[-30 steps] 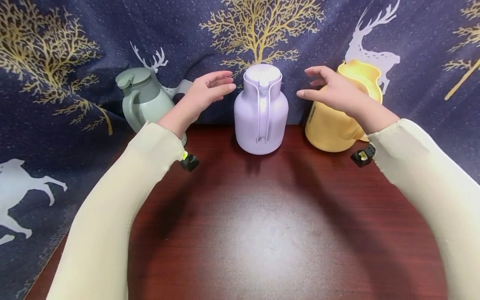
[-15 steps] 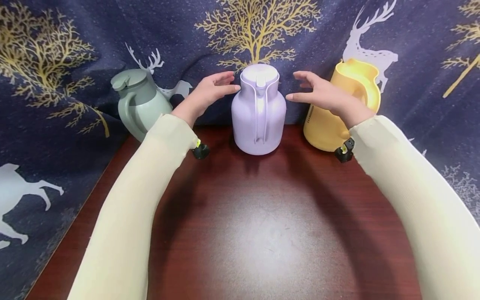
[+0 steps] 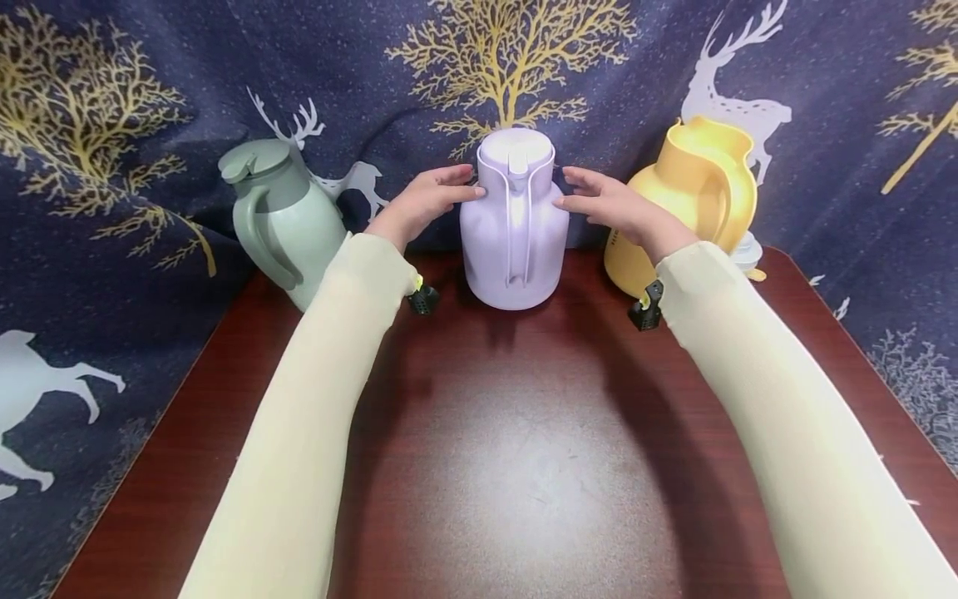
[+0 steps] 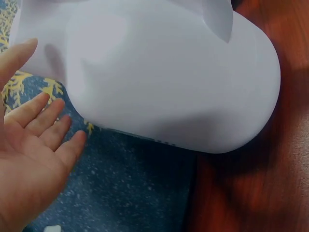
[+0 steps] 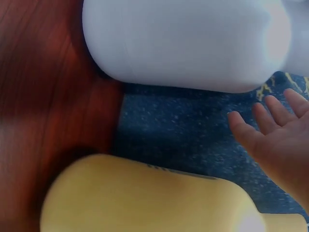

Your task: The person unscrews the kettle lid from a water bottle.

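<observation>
A lilac thermos jug [image 3: 486, 241] stands upright at the back middle of the table, its lid on and its handle facing me. My left hand [image 3: 428, 202] is at the left of its neck, thumb tip right at the surface in the head view. In the left wrist view the fingers [image 4: 57, 126] are spread beside the pale body of the jug [image 4: 159, 82]. My right hand [image 3: 617, 205] is on the other side, thumb near the jug's shoulder. The right wrist view shows that hand's fingers [image 5: 270, 118] relaxed, with a gap to the jug [image 5: 183, 43].
A green thermos jug [image 3: 299, 220] with a grey-green lid stands at the back left. The yellow jug [image 3: 636, 262], open at the top, stands behind my right forearm, with a small white-and-yellow piece beside it. A dark blue curtain [image 3: 419, 66] hangs right behind the reddish-brown table [image 3: 479, 399].
Both hands have moved inward toward the lilac jug, the right one farther, leftward from in front of the yellow jug. The jugs stand where they were.
</observation>
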`<state>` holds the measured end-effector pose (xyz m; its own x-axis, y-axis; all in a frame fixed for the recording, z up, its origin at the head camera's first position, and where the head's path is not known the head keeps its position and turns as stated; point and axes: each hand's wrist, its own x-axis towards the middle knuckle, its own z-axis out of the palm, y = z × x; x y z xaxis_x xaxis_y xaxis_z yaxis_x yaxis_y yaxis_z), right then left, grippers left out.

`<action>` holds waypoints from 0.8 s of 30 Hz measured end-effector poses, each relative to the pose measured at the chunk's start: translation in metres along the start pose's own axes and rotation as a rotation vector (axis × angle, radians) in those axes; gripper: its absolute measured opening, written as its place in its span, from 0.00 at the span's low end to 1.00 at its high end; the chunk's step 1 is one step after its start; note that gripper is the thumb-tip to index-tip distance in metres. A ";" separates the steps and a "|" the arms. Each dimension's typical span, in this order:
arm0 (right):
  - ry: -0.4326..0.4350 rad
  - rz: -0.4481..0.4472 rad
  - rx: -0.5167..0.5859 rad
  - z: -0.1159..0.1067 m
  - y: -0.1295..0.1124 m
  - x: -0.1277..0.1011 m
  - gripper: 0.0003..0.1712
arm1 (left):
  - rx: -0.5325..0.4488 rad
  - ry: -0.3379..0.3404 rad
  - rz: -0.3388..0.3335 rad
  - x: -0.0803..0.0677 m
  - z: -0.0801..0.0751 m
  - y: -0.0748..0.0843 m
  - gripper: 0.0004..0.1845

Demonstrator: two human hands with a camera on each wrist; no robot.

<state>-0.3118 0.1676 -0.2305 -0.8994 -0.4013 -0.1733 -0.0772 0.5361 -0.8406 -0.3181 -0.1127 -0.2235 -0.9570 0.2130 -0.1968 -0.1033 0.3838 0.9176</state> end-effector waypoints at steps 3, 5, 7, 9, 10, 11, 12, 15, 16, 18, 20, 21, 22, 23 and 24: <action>-0.017 0.002 0.042 0.005 0.004 0.003 0.47 | -0.025 -0.013 -0.015 0.003 0.001 -0.008 0.39; -0.026 0.009 0.081 0.007 0.007 0.005 0.47 | -0.044 -0.017 -0.021 0.006 0.002 -0.013 0.40; -0.028 0.019 0.127 0.010 0.010 0.006 0.47 | -0.061 -0.026 -0.024 0.008 0.005 -0.018 0.41; -0.021 0.030 0.180 0.014 0.013 0.008 0.47 | -0.075 -0.032 -0.033 0.009 0.008 -0.021 0.43; -0.013 0.031 0.210 0.017 0.014 0.010 0.47 | -0.074 -0.030 -0.037 0.010 0.010 -0.023 0.43; -0.007 0.029 0.242 0.019 0.016 0.012 0.46 | -0.075 -0.029 -0.039 0.010 0.011 -0.024 0.44; -0.001 0.026 0.269 0.022 0.018 0.013 0.46 | -0.075 -0.024 -0.044 0.010 0.013 -0.025 0.44; 0.031 0.015 0.350 0.029 0.024 0.019 0.45 | -0.095 -0.001 -0.046 0.011 0.017 -0.028 0.45; 0.042 0.010 0.377 0.031 0.026 0.020 0.45 | -0.103 0.006 -0.043 0.012 0.019 -0.029 0.44; 0.066 0.003 0.416 0.035 0.029 0.022 0.45 | -0.134 0.019 -0.031 0.013 0.022 -0.032 0.44; 0.088 -0.005 0.449 0.038 0.031 0.023 0.44 | -0.176 0.028 -0.010 0.013 0.025 -0.035 0.43; 0.097 -0.007 0.460 0.039 0.032 0.023 0.44 | -0.191 0.033 0.000 0.013 0.026 -0.037 0.43; 0.102 -0.008 0.468 0.041 0.033 0.023 0.44 | -0.201 0.036 0.007 0.013 0.027 -0.038 0.43; 0.106 -0.007 0.476 0.042 0.034 0.023 0.44 | -0.209 0.040 0.009 0.013 0.027 -0.040 0.42; 0.108 -0.007 0.483 0.043 0.034 0.023 0.44 | -0.216 0.042 0.009 0.012 0.027 -0.042 0.42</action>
<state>-0.3161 0.1445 -0.2854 -0.9409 -0.3111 -0.1338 0.1016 0.1176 -0.9879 -0.3181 -0.1016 -0.2735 -0.9683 0.1759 -0.1775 -0.1456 0.1799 0.9728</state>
